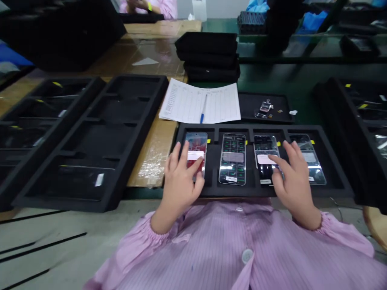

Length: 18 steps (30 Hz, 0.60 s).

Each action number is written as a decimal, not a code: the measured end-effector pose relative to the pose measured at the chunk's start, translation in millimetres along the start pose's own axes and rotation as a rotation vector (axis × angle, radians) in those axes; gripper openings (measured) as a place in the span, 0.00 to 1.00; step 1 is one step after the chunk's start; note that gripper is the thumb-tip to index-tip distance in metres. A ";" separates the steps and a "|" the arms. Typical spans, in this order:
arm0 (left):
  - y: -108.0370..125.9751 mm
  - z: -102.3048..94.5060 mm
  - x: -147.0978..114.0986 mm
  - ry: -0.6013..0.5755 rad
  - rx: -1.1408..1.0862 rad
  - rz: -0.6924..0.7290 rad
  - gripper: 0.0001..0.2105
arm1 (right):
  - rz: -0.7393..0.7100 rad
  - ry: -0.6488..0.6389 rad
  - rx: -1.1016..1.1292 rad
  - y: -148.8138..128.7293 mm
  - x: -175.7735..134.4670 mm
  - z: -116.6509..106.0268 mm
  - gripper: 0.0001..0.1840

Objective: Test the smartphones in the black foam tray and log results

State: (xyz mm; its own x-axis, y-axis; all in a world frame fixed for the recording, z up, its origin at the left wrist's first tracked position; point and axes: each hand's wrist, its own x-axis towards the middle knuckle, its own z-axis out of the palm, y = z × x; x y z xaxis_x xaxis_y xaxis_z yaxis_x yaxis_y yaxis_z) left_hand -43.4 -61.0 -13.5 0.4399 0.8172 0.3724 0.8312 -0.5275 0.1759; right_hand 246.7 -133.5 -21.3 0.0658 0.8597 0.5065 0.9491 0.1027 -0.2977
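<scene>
Several lit smartphones lie face up in the slots of a black foam tray (213, 189) in front of me. My left hand (181, 181) is over the leftmost phone (196, 141), fingers spread, one fingertip at the white box on its reddish screen. The second phone (232, 161) shows a dark screen with green marks and a grey box; neither hand is on it. My right hand (293, 181) has its index finger at the white box on the third phone (266, 143). Its other fingers partly cover the rightmost phone (316, 169).
Behind the tray lie a printed sheet (181, 100) with a blue pen (203, 110) and a shallow black tray (250, 106) holding small metal parts. Stacked black trays (208, 52) stand farther back. More foam trays (105, 169) flank me. Another person's hands (139, 5) show at the top.
</scene>
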 end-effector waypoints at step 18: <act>2.8 0.3 4.8 0.188 -0.214 -0.080 0.37 | 0.348 0.186 -0.161 95.6 -22.4 -36.2 0.18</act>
State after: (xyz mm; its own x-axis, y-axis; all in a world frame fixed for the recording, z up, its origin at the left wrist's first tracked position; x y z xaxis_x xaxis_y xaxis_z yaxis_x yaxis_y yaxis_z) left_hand -38.9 -58.5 -11.5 0.2887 0.8114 0.5083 0.7614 -0.5164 0.3919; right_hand 347.0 -161.1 -31.8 0.4313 0.7227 0.5400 0.8955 -0.2700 -0.3538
